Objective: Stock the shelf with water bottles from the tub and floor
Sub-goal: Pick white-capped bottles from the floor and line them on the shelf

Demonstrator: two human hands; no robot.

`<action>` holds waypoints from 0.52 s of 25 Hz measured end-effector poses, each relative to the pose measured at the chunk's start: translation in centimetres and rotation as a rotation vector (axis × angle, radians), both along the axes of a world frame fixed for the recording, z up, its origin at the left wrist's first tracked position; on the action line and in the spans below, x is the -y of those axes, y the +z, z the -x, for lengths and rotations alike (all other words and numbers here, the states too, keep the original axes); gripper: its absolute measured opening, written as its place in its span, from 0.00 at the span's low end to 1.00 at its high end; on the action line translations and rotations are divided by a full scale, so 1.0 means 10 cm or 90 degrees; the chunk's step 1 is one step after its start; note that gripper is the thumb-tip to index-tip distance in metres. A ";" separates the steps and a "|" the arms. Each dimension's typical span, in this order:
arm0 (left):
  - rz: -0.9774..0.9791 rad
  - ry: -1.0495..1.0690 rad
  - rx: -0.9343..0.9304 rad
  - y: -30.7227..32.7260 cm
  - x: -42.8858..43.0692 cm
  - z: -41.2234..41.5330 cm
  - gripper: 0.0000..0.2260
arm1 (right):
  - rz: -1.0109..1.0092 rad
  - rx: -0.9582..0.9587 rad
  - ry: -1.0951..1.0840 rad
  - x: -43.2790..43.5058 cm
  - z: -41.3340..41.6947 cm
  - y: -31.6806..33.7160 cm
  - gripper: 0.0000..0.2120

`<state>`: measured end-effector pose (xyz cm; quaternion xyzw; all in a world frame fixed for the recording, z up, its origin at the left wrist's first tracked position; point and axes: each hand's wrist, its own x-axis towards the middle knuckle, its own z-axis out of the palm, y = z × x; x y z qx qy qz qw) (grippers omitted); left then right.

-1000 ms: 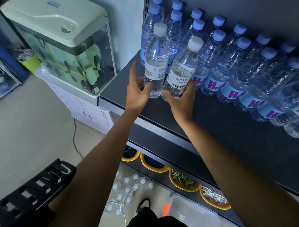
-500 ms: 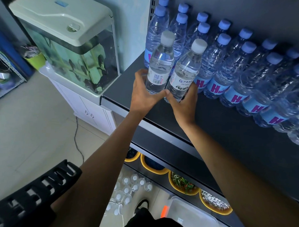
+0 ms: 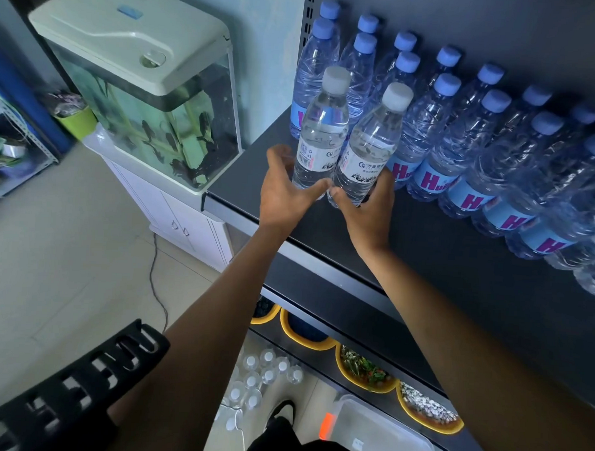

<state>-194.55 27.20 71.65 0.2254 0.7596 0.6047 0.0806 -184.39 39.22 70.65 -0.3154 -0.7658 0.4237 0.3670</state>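
Now the left grip (image 3: 287, 194), splayed a second ago, clasps one white-capped bottle (image 3: 322, 134); the right grip (image 3: 370, 211) clasps its neighbour (image 3: 369, 146).

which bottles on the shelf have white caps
The left bottle in the left hand and the right bottle in the right hand; rows behind have blue caps.

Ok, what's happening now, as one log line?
step: shelving | left hand: holds left white-cap bottle | right hand: holds right white-cap bottle | bottles: upright, side by side, at shelf, before blue-cap bottles
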 end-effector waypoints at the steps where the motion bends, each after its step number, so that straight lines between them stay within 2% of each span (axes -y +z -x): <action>1: 0.004 0.005 0.011 -0.01 -0.01 0.02 0.31 | 0.005 0.004 0.000 0.00 0.00 0.00 0.34; 6: -0.017 -0.002 0.028 -0.02 -0.03 0.15 0.25 | -0.008 0.018 -0.005 0.01 0.04 0.04 0.34; 11: 0.040 0.005 -0.033 0.00 -0.10 0.30 0.28 | -0.052 0.034 -0.021 0.07 0.21 0.05 0.31; 13: 0.042 0.004 -0.022 0.01 -0.09 0.43 0.28 | -0.058 0.035 -0.024 0.10 0.29 0.06 0.31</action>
